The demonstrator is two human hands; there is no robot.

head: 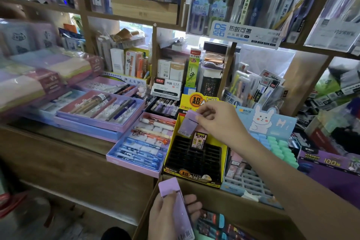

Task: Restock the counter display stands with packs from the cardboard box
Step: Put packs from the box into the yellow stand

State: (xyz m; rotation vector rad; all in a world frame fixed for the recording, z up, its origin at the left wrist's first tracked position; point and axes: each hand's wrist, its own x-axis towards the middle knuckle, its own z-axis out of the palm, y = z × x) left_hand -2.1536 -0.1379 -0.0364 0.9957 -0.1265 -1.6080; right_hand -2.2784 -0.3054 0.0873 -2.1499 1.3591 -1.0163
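The fingers [206,112] of the right hand [216,121] are curled and pinch the top end of a small lilac pack [190,122] between thumb and fingertips, holding it tilted over the back rows of the yellow display stand [194,176]. I cannot tell whether its lower end has reached a slot. Just beside it, one pink-and-black pack [198,139] stands upright in the stand's black slotted tray [194,158], whose other slots look bare. Lower down and nearer to me, the left hand [167,218] grips a long lilac pack [175,204], the thumb lying across its face and the fingers [192,205] wrapped round its far edge. It is held above the open cardboard box [243,206], in which more coloured packs [210,222] lie. To the right of the yellow stand sits a blue rabbit display stand [272,122] with rows of blue and green blocks [280,146], and in front of that a pale blue grid tray [251,183]. To the left, lilac and pink pen trays [140,146] lie on the wooden surface [58,142]. Behind all of it, wooden shelves [303,46] are crowded with packaged pens.
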